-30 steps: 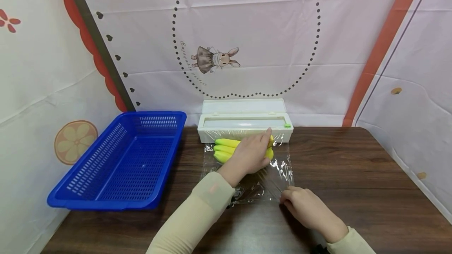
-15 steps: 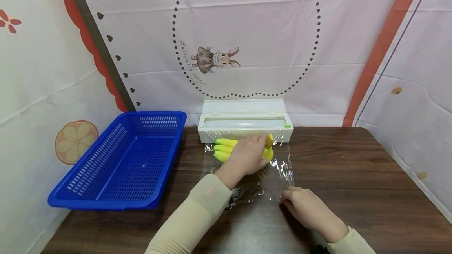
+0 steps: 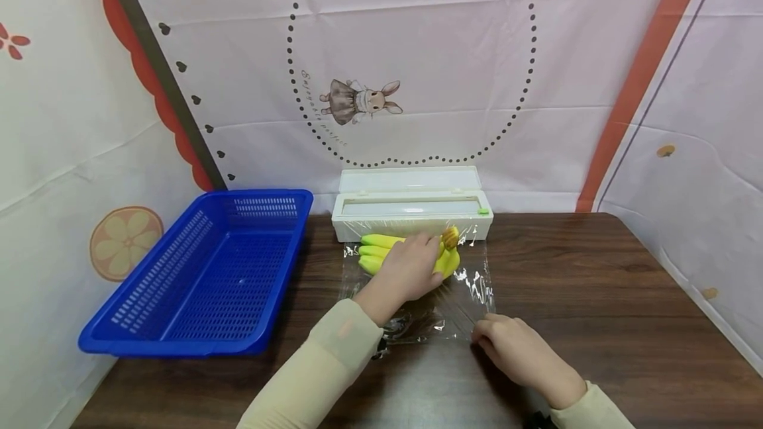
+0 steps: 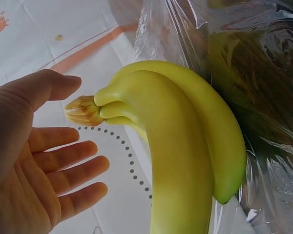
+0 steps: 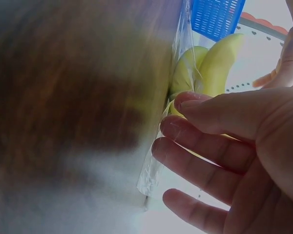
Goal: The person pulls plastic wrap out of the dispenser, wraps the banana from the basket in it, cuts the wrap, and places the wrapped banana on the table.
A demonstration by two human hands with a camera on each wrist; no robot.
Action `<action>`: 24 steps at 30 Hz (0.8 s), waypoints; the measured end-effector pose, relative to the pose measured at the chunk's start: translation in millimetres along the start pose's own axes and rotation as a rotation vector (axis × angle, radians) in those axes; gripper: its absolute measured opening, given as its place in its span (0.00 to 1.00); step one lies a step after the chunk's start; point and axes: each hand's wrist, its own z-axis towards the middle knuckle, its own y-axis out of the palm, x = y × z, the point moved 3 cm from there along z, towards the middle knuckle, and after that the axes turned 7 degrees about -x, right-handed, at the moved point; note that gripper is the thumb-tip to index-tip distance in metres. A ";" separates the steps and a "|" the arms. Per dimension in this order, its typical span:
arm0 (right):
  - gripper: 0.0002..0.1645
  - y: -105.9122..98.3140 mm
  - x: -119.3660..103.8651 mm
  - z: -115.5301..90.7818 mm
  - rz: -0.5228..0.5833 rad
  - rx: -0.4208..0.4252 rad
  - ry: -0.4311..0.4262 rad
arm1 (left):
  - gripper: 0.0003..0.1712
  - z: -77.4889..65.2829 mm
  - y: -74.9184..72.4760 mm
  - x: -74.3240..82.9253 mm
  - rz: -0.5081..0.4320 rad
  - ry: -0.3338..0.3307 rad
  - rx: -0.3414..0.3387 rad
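Note:
A bunch of yellow bananas (image 3: pixel 450 261) with green tips lies on a sheet of clear cling film (image 3: pixel 471 310) spread on the table. In the head view my left hand (image 3: pixel 410 267) overlaps the middle of the bunch. The left wrist view has that hand (image 4: pixel 44 151) beside the brown stem (image 4: pixel 83 111), fingers loosely spread with nothing between them. My right hand (image 3: pixel 507 346) pinches the near right corner of the film between thumb and forefinger. Up close, the right wrist view gives the film's edge (image 5: pixel 149 178) at these fingertips.
Behind the bananas a white cling film dispenser (image 3: pixel 352 229) stands with its lid (image 3: pixel 411 179) raised; the film runs out of its front. A blue plastic basket (image 3: pixel 286 277) sits to the left on the dark wooden table (image 3: pixel 596 296). Printed cloth (image 3: pixel 453 71) covers the walls around.
My left hand has drawn back leftward from the stem end, so more of the stem and bananas shows. The right hand has stayed at the film corner.

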 end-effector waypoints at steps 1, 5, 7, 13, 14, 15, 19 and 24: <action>0.10 0.0 0.0 0.0 -0.001 0.000 0.001 | 0.29 -1.1 0.0 -0.3 0.003 -0.001 0.000; 0.09 0.4 1.1 -0.1 -0.011 0.004 0.000 | 0.24 -4.7 -0.4 -1.0 0.013 -0.005 0.006; 0.09 0.3 1.3 0.0 -0.013 0.009 -0.004 | 0.24 -6.4 -0.5 -1.4 0.010 -0.009 0.004; 0.10 0.3 0.9 0.3 -0.009 0.015 -0.015 | 0.24 -12.4 0.9 -3.3 0.022 -0.011 0.000; 0.10 0.2 0.9 0.3 -0.008 0.014 -0.014 | 0.24 -13.3 1.2 -3.7 0.026 -0.009 0.001; 0.10 0.1 0.8 0.4 -0.008 0.013 -0.009 | 0.24 -14.2 1.5 -4.0 0.029 -0.008 0.000; 0.09 -0.4 0.4 0.5 -0.003 0.004 0.010 | 0.26 -17.4 2.0 -5.1 0.032 -0.009 -0.004; 0.09 -0.5 0.2 0.5 0.001 0.003 0.007 | 0.24 -21.4 3.1 -5.9 0.015 -0.011 -0.011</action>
